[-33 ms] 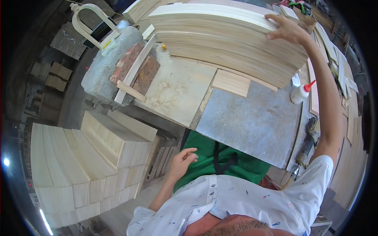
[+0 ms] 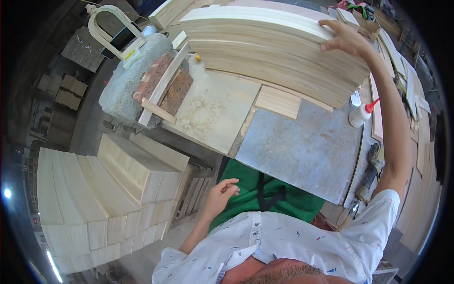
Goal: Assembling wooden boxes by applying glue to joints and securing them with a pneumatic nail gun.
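A tall stack of long, pale wooden boards (image 2: pixel 265 57) stands along the far side of the bench. My right hand (image 2: pixel 347 39) reaches out to its right end, fingers over the top and thumb at the near edge, gripping the top board (image 2: pixel 260 15). My left hand (image 2: pixel 221 195) hovers in front of my green apron (image 2: pixel 241 208), its fingers loosely bent and apart, with nothing in them. A small flat wooden piece (image 2: pixel 278 102) lies at the foot of the stack, partly on the grey metal plate (image 2: pixel 302 142).
A white glue bottle with a red nozzle (image 2: pixel 362 114) stands right of the stack. A power tool (image 2: pixel 369 177) lies along the bench's right edge. Left are a stone block (image 2: pixel 127 75), a brick (image 2: pixel 153 78) and wood strips. Wooden boxes (image 2: pixel 118 189) are piled at lower left.
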